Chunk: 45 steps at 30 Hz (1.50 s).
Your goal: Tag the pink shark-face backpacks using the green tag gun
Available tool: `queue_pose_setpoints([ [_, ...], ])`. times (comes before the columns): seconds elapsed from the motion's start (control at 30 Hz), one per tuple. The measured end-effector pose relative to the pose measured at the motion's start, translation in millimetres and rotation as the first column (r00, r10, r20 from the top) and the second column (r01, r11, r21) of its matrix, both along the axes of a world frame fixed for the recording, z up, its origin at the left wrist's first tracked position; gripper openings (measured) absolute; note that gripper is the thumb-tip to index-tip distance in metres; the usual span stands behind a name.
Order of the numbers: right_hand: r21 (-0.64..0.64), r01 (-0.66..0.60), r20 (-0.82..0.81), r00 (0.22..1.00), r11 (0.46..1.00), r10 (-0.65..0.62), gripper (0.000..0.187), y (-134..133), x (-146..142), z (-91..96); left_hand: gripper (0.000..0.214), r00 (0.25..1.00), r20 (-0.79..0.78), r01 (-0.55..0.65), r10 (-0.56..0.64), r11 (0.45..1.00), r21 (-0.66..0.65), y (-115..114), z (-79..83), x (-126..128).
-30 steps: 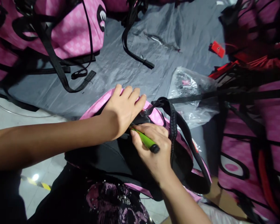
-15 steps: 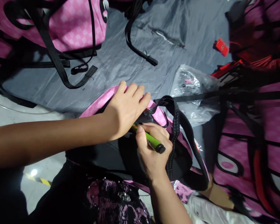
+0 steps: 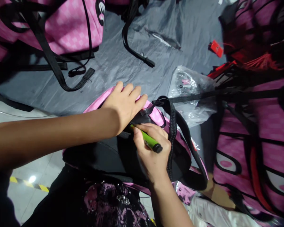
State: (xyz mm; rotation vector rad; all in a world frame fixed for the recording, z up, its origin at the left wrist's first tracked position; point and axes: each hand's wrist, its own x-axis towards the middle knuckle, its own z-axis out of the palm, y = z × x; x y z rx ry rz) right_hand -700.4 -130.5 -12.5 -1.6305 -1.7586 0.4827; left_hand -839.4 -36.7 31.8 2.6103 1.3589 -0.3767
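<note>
The right hand (image 3: pixel 157 157) grips a green-handled tool (image 3: pixel 150 141) pointing to 10 o'clock, tip hidden. At 11 o'clock from it, the left hand (image 3: pixel 124 102) drapes over the black-and-pink bag (image 3: pixel 101 154) beneath both; whether it grips, I can't tell. A clear packet (image 3: pixel 189 85) lies at 2 o'clock from the 2 hands.

Over the last second our right forearm (image 3: pixel 165 198) swings leftward: it now comes up steeper, the wrist of our right hand (image 3: pixel 152 157) turned along with it. Past the tabletop's (image 3: pixel 113 67) near edge, toward its right corner, we see more of a pink printed packet (image 3: pixel 184 193) and of white plastic (image 3: pixel 210 212). Our view shifts slightly too, so the pink bag (image 3: pixel 232 145) by the tabletop's right edge shows more of its second eye (image 3: pixel 278 184).
</note>
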Motion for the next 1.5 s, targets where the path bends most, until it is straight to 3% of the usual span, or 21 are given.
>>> queue_pose_setpoints([
  [0.1,-0.003,-0.020,0.000,1.000,1.000,0.020,0.009,-0.6,3.4,1.5,0.077,0.999,-0.048,0.025,-0.025,1.000,-0.005,1.9,3.7,-1.1],
  [0.27,-0.114,-0.092,-0.088,0.993,0.989,0.082,0.011,2.1,14.7,6.0,0.074,0.993,-0.114,0.041,-0.039,0.999,0.015,0.4,7.8,-2.2],
  [0.63,-0.084,-0.146,-0.095,0.986,0.986,0.138,0.008,8.7,18.2,8.5,0.079,0.992,-0.119,0.045,-0.041,0.999,0.026,0.9,8.7,-3.1],
  [0.83,-0.083,-0.153,-0.067,0.987,0.985,0.147,0.010,6.4,18.0,6.3,0.127,0.980,-0.190,0.047,-0.059,0.997,-0.067,3.7,10.6,-6.0],
  [1.03,-0.050,-0.163,-0.122,0.980,0.985,0.156,0.010,5.2,15.7,-1.6,0.093,0.965,-0.258,0.020,-0.036,0.998,-0.067,1.5,13.0,-1.5],
  [1.23,-0.032,-0.198,-0.163,0.968,0.980,0.190,0.010,7.0,23.6,-2.8,0.086,0.967,-0.216,0.123,-0.138,0.989,-0.083,2.9,19.2,-11.9],
  [1.3,-0.032,-0.216,-0.162,0.965,0.976,0.208,0.010,5.6,26.8,-2.5,0.093,0.977,-0.191,0.080,-0.097,0.992,-0.093,1.4,23.3,-19.7],
  [1.43,0.002,-0.244,-0.141,0.960,0.970,0.242,0.014,2.6,30.3,-3.2,0.116,0.961,-0.224,-0.200,0.160,0.964,-0.172,-0.5,30.5,-28.6],
  [1.5,0.031,-0.251,-0.140,0.957,0.967,0.253,0.015,2.3,28.2,-2.5,0.114,0.960,-0.223,-0.210,0.167,0.959,-0.189,0.8,31.4,-29.7],
])
